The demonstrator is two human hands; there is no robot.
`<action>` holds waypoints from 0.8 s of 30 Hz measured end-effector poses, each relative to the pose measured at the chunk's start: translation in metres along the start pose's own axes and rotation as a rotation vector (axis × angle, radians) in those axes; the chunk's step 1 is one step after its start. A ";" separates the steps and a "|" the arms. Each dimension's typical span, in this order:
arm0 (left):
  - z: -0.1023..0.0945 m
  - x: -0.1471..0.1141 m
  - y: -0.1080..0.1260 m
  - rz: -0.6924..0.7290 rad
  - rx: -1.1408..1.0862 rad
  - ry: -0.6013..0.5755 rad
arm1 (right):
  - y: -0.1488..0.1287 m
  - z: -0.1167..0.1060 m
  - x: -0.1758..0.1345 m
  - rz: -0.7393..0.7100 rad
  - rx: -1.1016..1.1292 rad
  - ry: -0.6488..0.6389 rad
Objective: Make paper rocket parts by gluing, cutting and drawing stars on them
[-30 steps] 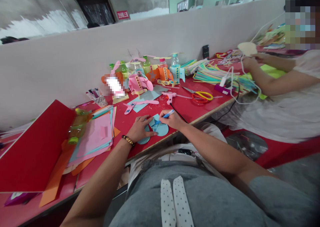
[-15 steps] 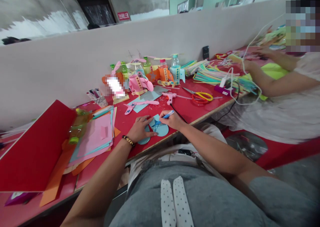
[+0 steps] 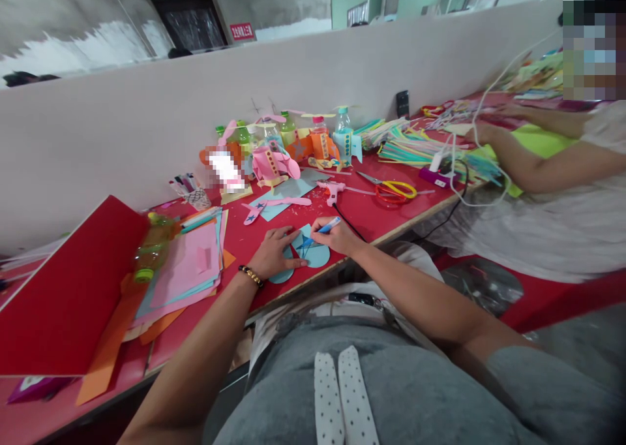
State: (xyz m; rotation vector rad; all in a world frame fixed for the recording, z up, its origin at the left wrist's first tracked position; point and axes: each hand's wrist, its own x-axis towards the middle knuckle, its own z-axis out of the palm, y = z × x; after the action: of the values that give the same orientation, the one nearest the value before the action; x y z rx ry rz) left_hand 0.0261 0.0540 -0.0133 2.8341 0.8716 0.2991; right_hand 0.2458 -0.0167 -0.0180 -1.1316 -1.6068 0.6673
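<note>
Near the front edge of the red table, my right hand [image 3: 336,236] is closed around a blue-and-white marker pen [image 3: 327,226]. Its tip is at a light blue paper cutout [image 3: 319,256] with a rounded end, where dark blue star lines show. My left hand [image 3: 276,254] lies flat with fingers spread, its fingertips pressing on the blue paper. A second rounded blue paper piece [image 3: 282,276] shows partly under that palm. Just beyond my hands are a pink paper propeller shape [image 3: 276,203] with blue stars and a pink glue gun [image 3: 334,192].
Yellow- and red-handled scissors [image 3: 394,189] lie to the right. Decorated bottle planes [image 3: 274,161] stand by the wall. Left are stacked coloured papers [image 3: 183,262], a green bottle [image 3: 151,246], a pen cup [image 3: 197,198] and a red board [image 3: 73,295]. A co-worker's arms [image 3: 528,161] reach in at right.
My hands stay almost in place, with the marker pen at the same part of the paper. At right, the co-worker's hands have shifted slightly, with a pale piece lowered.
</note>
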 end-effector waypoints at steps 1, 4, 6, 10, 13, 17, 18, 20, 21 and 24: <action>0.000 0.000 0.000 0.000 -0.001 -0.003 | -0.001 0.000 0.000 -0.003 0.001 -0.006; -0.001 0.000 0.001 0.002 -0.016 -0.001 | -0.002 0.000 0.000 -0.008 0.001 -0.021; -0.001 0.000 0.001 0.005 -0.026 0.011 | -0.002 0.000 0.000 -0.005 -0.002 -0.020; 0.000 0.000 0.000 0.011 -0.024 0.017 | -0.002 -0.001 -0.001 0.001 0.000 -0.002; 0.001 0.000 -0.001 0.007 -0.020 0.011 | -0.004 -0.001 -0.001 0.000 0.006 -0.015; 0.001 0.000 -0.001 0.005 -0.017 0.012 | -0.005 -0.001 -0.001 -0.002 0.011 -0.021; 0.001 -0.001 -0.001 0.004 -0.015 0.012 | -0.004 -0.001 -0.001 -0.001 0.012 -0.015; 0.001 -0.001 -0.001 0.002 -0.013 0.008 | -0.003 -0.001 -0.001 0.002 0.013 -0.007; 0.001 -0.001 -0.001 0.002 -0.013 0.006 | -0.003 -0.001 -0.001 0.003 0.014 -0.007; 0.001 0.000 -0.001 0.005 -0.014 0.006 | -0.002 0.000 -0.001 0.008 0.015 -0.014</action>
State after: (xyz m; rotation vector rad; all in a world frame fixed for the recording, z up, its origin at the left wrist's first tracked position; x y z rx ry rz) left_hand 0.0255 0.0542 -0.0143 2.8242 0.8608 0.3129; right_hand 0.2456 -0.0186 -0.0166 -1.1250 -1.6073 0.6928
